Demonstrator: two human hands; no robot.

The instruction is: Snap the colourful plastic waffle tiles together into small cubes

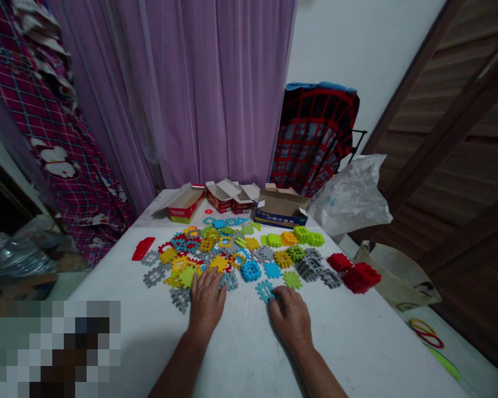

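A heap of toothed plastic interlocking tiles (207,243) in yellow, grey, blue, red and green lies on the white table. My left hand (207,301) rests palm down at the heap's near edge, fingers stretched over it. Under and beside its fingertips are a yellow-green tile (187,276) and a yellow tile (219,263). My right hand (292,319) is curled, with thumb and forefinger at the right edge of a light blue open-frame tile (264,291). Close by are a solid blue tile (272,270), a green tile (292,279) and a blue stack (251,271).
Sorted stacks stand on the right: grey (310,268), red (361,277), lime (302,234). Open cardboard boxes, one red (186,205) and one dark blue (280,218), line the back. A red piece (143,249) lies left. A plastic bag (350,193) hangs beyond the right edge.
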